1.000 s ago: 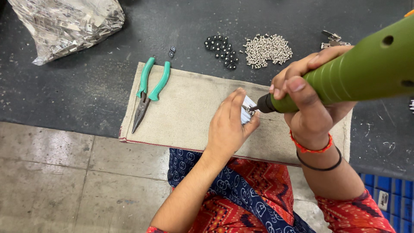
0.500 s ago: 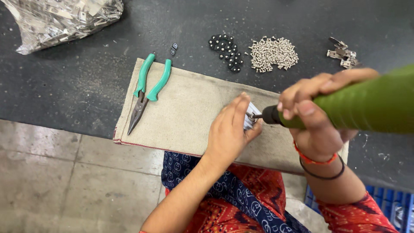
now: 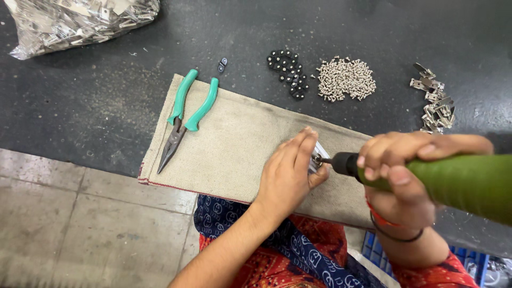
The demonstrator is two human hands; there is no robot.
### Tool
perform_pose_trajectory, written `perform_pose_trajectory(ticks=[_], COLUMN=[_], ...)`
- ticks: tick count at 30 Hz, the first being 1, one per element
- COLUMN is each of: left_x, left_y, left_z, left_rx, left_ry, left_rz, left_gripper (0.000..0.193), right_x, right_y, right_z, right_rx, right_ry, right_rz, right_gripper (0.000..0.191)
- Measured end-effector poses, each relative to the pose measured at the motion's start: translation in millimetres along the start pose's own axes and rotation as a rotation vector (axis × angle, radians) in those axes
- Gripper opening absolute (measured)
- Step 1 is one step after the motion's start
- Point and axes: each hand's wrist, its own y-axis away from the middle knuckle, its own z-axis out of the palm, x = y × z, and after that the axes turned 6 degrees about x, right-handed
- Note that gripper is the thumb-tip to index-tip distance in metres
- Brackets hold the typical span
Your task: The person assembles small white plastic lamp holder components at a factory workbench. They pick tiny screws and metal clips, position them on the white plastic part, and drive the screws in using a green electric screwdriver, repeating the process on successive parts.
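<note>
Pressing down on a small metal clip (image 3: pixel 318 154), the left hand (image 3: pixel 288 176) pins it against the beige cloth mat (image 3: pixel 240 144), fingers curled and clenched around the piece so that it cannot turn or slide. The right hand (image 3: pixel 400 181) is wrapped tight around a green electric screwdriver (image 3: pixel 453 181), held almost level, with its dark tip meeting the clip just beside the left fingertips. The thumb and forefinger sit close to the nose of the tool, likely to steady the bit on so small a part.

The mat lies across the near edge of the dark work table (image 3: pixel 106 106), probably to give a soft, non-slip bed under the clip. On its far left corner rest long-nose pliers (image 3: pixel 186 117) with teal handles, jaws pointing toward the person, well apart from both hands.

Beyond the mat, supplies sit in separate little heaps within reach: black round caps (image 3: pixel 288 72), silver screws (image 3: pixel 345 79) just beside them, and a cluster of metal clips (image 3: pixel 434 104) farther right. A single dark bracket (image 3: pixel 222 64) lies near the pliers' handles. A clear plastic bag (image 3: pixel 80 21) of metal parts sits at the far left corner.
</note>
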Motion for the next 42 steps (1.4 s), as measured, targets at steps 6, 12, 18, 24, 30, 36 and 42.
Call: perform_pose_trajectory(ticks=[6,12,18,24,30,36,42], left_x=[2,6,3,0,0,-3,-7], left_y=[1,-1,-1,1,1,3,3], left_z=[2,-4,-4,-1,1,3,3], left_rx=[0.02,0.062,0.039,0.014,-0.002,-0.011,-0.02], left_ry=[-0.021,-0.019,-0.011,-0.029,-0.034,-0.058,-0.054], left_rz=[-0.007,0.051,0.0,-0.086,-0.112,-0.095,-0.101], left_gripper=[0.06,0.067,0.076,0.059,0.046,0.044,0.045], right_x=[9,-4,-5,19,45,54,62], right_y=[-16,-22,-17,15,47,61,59], right_z=[10,15,3,-13,-10,-9,-15], right_rx=[0.043,-0.041,-0.117,-0.053,-0.083,-0.042,-0.023], right_ry=[-0.009,-0.063,0.079,0.256,0.747,0.785,0.755], right_rz=[0.025,0.036,-0.037,0.046,-0.015,-0.061,-0.052], right_gripper=[0.037,0.037,0.042,0.031,0.031,0.026,0.024])
